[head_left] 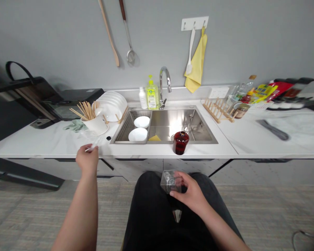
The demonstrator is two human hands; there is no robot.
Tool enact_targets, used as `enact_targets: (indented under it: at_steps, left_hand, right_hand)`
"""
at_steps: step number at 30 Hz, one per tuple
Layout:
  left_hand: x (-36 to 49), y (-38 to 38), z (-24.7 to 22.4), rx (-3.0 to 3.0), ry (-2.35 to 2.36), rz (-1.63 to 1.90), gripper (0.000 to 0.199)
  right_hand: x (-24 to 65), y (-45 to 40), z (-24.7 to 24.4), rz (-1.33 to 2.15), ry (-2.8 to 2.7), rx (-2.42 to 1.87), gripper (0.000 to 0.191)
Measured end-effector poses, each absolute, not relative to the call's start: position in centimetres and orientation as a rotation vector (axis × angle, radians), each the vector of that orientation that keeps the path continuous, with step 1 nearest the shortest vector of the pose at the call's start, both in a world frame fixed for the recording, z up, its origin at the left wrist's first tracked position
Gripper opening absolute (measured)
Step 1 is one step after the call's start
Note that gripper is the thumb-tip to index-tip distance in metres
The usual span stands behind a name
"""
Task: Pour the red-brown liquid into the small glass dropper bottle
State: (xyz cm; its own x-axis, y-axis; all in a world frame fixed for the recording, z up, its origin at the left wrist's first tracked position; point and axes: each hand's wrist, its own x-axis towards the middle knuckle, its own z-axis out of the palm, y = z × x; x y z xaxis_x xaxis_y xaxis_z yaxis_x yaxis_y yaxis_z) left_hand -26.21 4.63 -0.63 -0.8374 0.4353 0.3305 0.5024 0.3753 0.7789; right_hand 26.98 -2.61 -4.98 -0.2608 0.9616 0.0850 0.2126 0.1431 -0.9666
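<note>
My left hand [88,158] is over the counter's front edge at the left, fingers pinched on a thin, whitish, see-through piece [93,145]; its kind is unclear. In front of my lap, my right hand [188,191] grips a clear square container [167,181] between thumb and fingers. Something clear and round shows through its walls, too indistinct to name. A dark red glass bottle [181,143] stands on the counter's front edge, just beyond the right hand. Nearest the left hand is a white cup [95,125] of wooden chopsticks [86,111].
Two white bowls [138,135] sit in the left part of the sink [209,139], under the faucet [161,83]. White plates [115,101] lean in a rack behind the cup. A wooden rack [219,111], jar [242,111] and black-handled utensil [274,129] are at the right.
</note>
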Motion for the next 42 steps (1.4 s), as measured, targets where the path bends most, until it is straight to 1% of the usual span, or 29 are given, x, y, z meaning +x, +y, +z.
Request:
enact_targets:
  at_steps: [3, 5, 15, 22, 29, 33, 35, 37, 39, 42]
  left_hand:
    - [-26.9, 5.7, -1.0, -0.993, -2.559, -1.192, 0.042]
    - [-26.8, 6.4, -1.4, -1.01, -2.568, -1.146, 0.044]
    - [-26.0, 8.3, -2.7, -1.043, -2.477, -1.03, 0.043]
    - [-26.0, 8.0, -2.1, -1.076, -2.518, -1.009, 0.053]
    - [-25.5, 7.9, -1.3, -1.083, -2.542, -0.996, 0.052]
    - [-23.9, 6.6, 0.2, -1.111, -2.496, -1.006, 0.055]
    - [-21.1, 5.0, 1.1, -1.182, -2.341, -1.067, 0.053]
    - [-16.5, 2.9, 1.8, -1.28, -2.152, -1.218, 0.047]
    - [-10.5, 0.4, 1.7, -1.488, -2.034, -1.489, 0.043]
    - [-1.5, -2.8, 0.6, -1.944, -1.889, -1.991, 0.04]
  right_hand:
    - [27.1, -2.5, -5.0, 1.175, -1.615, -1.168, 0.066]
    - [27.3, -2.4, -5.0, 1.172, -1.609, -1.171, 0.067]
    - [27.9, -2.5, -5.3, 1.201, -1.617, -1.151, 0.066]
    - [28.2, -2.4, -5.0, 1.218, -1.629, -1.12, 0.066]
    - [29.3, -2.9, -4.7, 1.214, -1.601, -1.111, 0.068]
    - [30.0, -3.4, -4.5, 1.201, -1.587, -1.114, 0.069]
    - [30.3, -3.5, -4.3, 1.193, -1.576, -1.111, 0.068]
    - [30.4, -3.5, -4.0, 1.185, -1.571, -1.106, 0.066]
    - [30.4, -3.4, -3.7, 1.19, -1.559, -1.089, 0.065]
    - [30.0, -3.0, -2.9, 1.234, -1.52, -1.026, 0.069]
